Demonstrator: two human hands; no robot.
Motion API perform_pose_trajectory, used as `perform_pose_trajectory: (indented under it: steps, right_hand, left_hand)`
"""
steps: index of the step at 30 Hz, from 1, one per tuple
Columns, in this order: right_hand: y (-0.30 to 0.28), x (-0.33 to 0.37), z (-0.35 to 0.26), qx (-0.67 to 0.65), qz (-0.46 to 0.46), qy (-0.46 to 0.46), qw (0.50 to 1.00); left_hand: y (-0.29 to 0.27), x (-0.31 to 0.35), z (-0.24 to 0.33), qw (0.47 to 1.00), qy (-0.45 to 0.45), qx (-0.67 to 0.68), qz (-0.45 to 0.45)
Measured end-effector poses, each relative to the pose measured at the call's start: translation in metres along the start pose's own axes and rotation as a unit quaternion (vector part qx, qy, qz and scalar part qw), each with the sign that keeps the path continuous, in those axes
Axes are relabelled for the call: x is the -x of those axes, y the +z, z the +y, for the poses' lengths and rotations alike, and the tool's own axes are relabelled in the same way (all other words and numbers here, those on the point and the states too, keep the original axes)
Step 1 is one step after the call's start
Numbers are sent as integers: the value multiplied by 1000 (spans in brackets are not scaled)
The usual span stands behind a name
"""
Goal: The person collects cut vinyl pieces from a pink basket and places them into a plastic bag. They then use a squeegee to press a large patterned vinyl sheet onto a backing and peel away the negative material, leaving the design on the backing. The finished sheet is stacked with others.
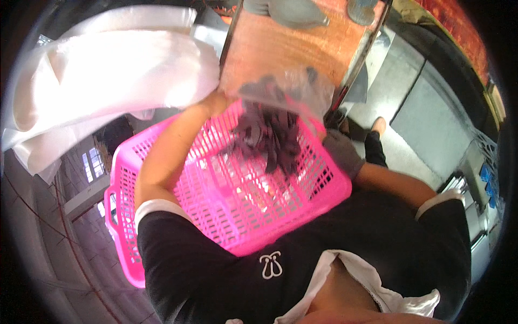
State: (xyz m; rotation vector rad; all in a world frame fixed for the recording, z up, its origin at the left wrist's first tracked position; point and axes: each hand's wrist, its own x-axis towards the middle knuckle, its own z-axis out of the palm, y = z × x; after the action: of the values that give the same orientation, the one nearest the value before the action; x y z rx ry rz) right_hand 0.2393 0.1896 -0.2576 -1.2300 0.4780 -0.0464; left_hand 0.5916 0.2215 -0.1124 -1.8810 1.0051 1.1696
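A bright pink slatted plastic basket point(232, 227) leans in front of my body, its near side against my black shirt. My bare left hand point(218, 102) is closed at its far left rim, the fingers partly hidden. My right hand point(343, 154), in a dark grey glove, grips the right side of the basket from outside; its fingertips are out of sight. Inside, toward the far side, lies a bunch of dark grey limp pieces point(267, 137) with finger-like ends. A clear plastic bag point(313, 89) hangs over the far rim, with more dark pieces showing through it.
Beyond the basket stands an orange-brown tabletop point(286, 48) with grey rounded items point(297, 12) at its far end. Large white translucent sheeting point(118, 70) bulges at the left. Another person's foot point(379, 125) shows on the floor beside a grey mat point(431, 119) at the right.
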Motion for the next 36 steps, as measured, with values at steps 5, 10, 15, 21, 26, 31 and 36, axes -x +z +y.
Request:
perform_pose_trajectory:
  steps: [5, 10, 15, 21, 26, 31, 36]
  right_hand:
    - [14, 10, 14, -46, 6, 105, 993]
    - [11, 1, 17, 28, 13, -17, 999]
    - [12, 11, -2, -6, 26, 96, 995]
    - [31, 17, -3, 437, -42, -150, 886]
    - [31, 22, 7, 306, -18, -110, 946]
    - [27, 21, 16, 510, -29, -159, 845]
    - [36, 15, 17, 237, -5, -71, 969]
  left_hand:
    - [18, -26, -11, 992, -36, -123, -3]
    - [11, -18, -8, 996, -47, -69, 18]
    - [20, 5, -6, 998, -30, -48, 18]
    - [-4, -19, 1, 983, -124, -126, -53]
    - [0, -25, 16, 985, -45, -149, -75]
    - [2, -12, 19, 985, -44, -168, 9]
    - [11, -8, 16, 982, -97, -156, -54]
